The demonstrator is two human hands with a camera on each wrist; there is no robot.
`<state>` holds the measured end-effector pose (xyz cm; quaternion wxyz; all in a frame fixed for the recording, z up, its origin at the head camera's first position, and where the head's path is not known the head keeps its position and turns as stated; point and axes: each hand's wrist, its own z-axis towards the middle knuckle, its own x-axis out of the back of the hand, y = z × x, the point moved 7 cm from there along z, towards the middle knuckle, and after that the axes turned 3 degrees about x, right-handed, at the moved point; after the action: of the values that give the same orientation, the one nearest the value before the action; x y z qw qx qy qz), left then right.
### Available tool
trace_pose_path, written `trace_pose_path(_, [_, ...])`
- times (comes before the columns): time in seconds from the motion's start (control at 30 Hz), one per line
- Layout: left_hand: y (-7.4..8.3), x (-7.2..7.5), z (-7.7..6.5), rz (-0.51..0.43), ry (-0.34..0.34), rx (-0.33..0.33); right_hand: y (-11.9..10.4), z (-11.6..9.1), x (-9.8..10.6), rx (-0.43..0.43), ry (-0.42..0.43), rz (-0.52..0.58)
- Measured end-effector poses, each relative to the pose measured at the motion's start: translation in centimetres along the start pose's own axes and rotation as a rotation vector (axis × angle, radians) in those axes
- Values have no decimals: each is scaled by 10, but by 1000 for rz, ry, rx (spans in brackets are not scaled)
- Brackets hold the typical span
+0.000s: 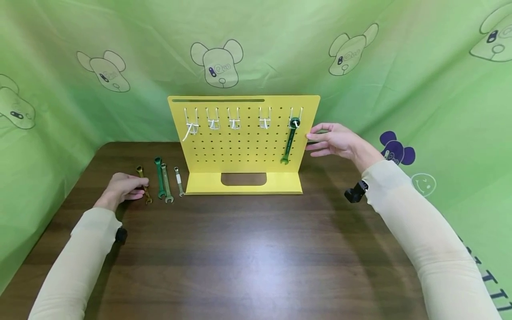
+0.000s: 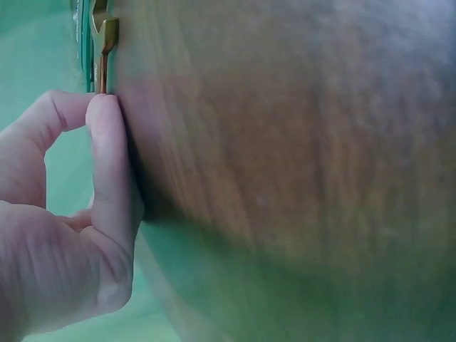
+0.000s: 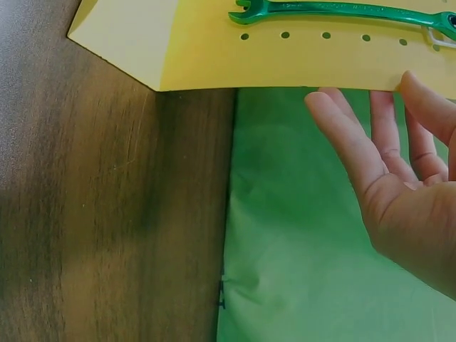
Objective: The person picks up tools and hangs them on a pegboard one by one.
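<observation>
Head: left hand (image 1: 125, 186) pinches gold metal wrench (image 1: 146, 194) on brown wooden table (image 1: 256, 249), near 3 metal wrenches (image 1: 166, 183); sloppy lift could knock them. Left wrist: narrow pinch could slip. Right wrist: right hand (image 3: 417, 203), fingers spread at yellow perforated board (image 3: 199, 57); bump could unhook hung green metal wrench (image 3: 342, 9).

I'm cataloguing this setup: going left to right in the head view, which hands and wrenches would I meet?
Left hand pinching a gold wrench, dark green wrench, pale green wrench, small white-labelled wrench, hanging green wrench, right hand.
</observation>
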<state>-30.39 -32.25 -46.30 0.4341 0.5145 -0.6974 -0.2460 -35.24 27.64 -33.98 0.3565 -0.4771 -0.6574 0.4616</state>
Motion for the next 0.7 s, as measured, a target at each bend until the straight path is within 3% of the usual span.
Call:
trace_pose_path(0.37, [4, 0, 0, -1, -62, 25, -1, -2, 0, 30, -17, -11])
trace_pose_path(0.57, [2, 0, 1, -59, -150, 19, -1, 0, 1, 20, -17, -10])
trace_pose_path(0.7, [4, 1, 1, -110, -203, -22, 1, 0, 1, 17, -13, -26])
